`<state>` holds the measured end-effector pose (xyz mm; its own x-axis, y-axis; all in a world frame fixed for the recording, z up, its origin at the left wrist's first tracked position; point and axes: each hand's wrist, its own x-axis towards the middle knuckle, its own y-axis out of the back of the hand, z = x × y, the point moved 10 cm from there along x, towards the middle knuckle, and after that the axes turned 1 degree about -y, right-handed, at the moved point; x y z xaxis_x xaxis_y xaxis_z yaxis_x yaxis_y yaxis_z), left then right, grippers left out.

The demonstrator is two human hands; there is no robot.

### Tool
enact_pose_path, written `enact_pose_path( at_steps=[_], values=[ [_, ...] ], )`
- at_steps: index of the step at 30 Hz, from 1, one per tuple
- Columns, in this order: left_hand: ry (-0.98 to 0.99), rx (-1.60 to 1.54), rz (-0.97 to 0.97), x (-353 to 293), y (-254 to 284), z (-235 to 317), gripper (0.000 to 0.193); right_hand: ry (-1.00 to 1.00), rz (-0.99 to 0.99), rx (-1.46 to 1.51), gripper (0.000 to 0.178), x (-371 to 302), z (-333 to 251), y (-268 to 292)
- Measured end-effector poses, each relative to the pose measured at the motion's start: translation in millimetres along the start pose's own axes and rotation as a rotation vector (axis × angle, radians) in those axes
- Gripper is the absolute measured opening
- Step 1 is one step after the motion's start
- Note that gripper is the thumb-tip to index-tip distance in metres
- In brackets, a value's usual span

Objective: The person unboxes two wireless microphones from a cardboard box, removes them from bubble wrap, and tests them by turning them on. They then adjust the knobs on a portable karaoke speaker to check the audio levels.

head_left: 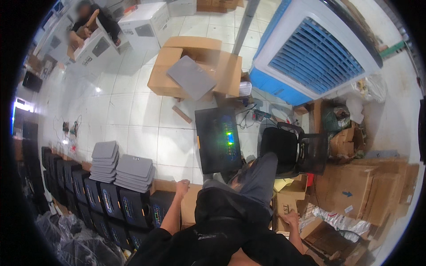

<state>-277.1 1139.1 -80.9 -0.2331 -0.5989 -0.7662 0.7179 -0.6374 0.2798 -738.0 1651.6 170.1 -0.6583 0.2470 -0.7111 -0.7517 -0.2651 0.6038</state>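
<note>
"What's hard to see nearby?"

"At 7 o'clock, I can't tell whether the left hand (183,188) touches anything; at 5 o'clock, whether the right hand (291,218) grips the box (285,204)."

"And farther out?"

"At 11 o'clock, a grey board (191,78) hides part of an open carton (159,80). At 10 o'clock, a co-worker (104,24) is partly blurred. At 2 o'clock, the top edge crops the air cooler (313,55)."

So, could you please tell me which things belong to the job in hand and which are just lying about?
Job, apparently:
lit unit
carton by right hand
box by left hand

Lying about, apparently:
air cooler
chair
dark plastic
</note>
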Motion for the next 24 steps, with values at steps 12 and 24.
enact_pose_path(
  at_steps=[12, 24],
  values=[
    [0.213, -0.17, 0.356, 10, -79, 73, 0.039, 0.118, -0.139, -0.576, 0.123, 132, -182, 171],
    [0.954, -0.687, 0.656, -15, -233, 52, 0.092, 0.537, -0.032, -0.745, 0.126, 302, -458, 348]
  ],
)
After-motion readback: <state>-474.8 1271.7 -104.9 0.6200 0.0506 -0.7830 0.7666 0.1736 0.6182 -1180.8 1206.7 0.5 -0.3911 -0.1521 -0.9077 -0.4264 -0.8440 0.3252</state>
